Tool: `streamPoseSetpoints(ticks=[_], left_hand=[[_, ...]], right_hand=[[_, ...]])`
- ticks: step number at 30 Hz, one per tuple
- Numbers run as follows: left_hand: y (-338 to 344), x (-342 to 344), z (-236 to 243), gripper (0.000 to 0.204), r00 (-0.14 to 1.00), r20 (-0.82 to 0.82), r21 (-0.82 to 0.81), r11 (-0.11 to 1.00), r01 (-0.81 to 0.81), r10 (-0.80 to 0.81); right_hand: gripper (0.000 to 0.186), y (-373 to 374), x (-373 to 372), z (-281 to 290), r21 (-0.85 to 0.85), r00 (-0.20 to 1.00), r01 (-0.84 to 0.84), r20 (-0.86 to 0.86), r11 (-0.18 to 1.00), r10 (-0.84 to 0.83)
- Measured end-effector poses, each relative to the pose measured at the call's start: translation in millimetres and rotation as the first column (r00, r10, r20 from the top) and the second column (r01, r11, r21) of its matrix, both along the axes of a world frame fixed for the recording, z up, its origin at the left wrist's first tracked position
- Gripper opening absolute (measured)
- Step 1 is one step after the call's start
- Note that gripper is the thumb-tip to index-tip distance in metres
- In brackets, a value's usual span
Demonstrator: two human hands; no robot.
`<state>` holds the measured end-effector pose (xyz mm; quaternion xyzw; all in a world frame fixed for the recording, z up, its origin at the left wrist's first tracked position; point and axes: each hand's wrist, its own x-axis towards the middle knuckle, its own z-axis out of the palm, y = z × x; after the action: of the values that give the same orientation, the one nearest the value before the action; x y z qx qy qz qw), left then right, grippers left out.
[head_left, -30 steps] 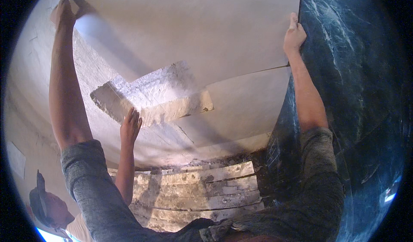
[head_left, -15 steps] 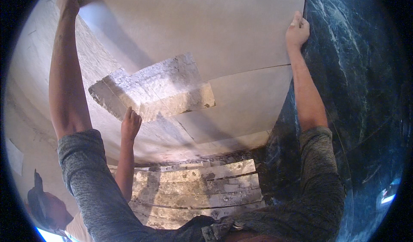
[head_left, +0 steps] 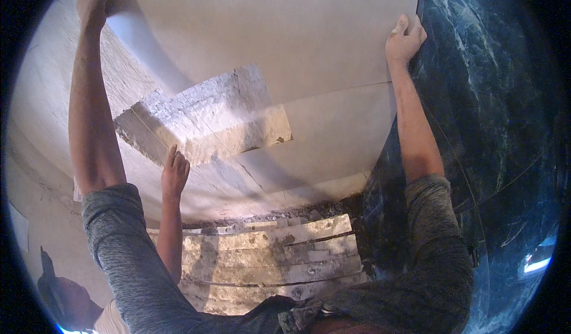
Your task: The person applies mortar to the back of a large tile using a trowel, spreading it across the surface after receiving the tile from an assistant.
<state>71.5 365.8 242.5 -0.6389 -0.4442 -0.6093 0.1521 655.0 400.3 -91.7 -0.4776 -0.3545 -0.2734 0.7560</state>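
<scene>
A large smooth beige panel fills the upper middle of the view. My left hand is closed on its left side at the top of the picture, its fingertips partly out of sight. At the panel's right edge, beside the dark marbled surface, my right hand grips with curled fingers. Lower down, a rough pale rectangular patch shows; whether it is a loose piece or bare wall I cannot tell. Another person's hand touches its lower left part, one finger extended.
A co-worker is at the lower left. Several pale, dirty strips lie in rows below the panel, along a dark debris-strewn edge. A tall dark blue-green marbled surface fills the right side, and a pale plastered wall curves along the left.
My right hand has shifted a little left and up. The co-worker's hand has moved slightly left, fingers changed. The rough patch and the seam appear higher in the picture.
</scene>
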Motion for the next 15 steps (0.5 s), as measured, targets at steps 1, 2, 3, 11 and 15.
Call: streamPoseSetpoints(ticks=[1,2,3,11,15], left_hand=[[1,-2,-1,0.086,1.000,-0.015,0.002,1.000,-0.007,0.007],[2,-2,-2,0.086,1.000,-0.028,0.010,1.000,-0.005,0.005],[4,-1,-2,0.087,0.999,-0.038,0.015,1.000,-0.001,0.002],[18,-11,-5,0.093,0.988,-0.152,0.039,0.999,0.014,-0.008],[45,-19,7,0.096,0.959,-0.280,0.059,0.996,0.061,-0.042]], right_hand=[[0.058,-3,-2,-4,-0.019,1.000,0.000,0.018,1.000,0.000],[0.059,-6,-4,-6,-0.036,0.999,0.002,0.038,0.999,-0.001],[0.061,-10,-5,-8,-0.052,0.998,0.006,0.057,0.999,-0.003],[0.050,-61,-119,-53,-0.215,0.841,0.012,0.530,0.977,0.107],[0.030,-60,-183,-60,-0.313,0.130,-0.232,0.928,0.921,0.348]])
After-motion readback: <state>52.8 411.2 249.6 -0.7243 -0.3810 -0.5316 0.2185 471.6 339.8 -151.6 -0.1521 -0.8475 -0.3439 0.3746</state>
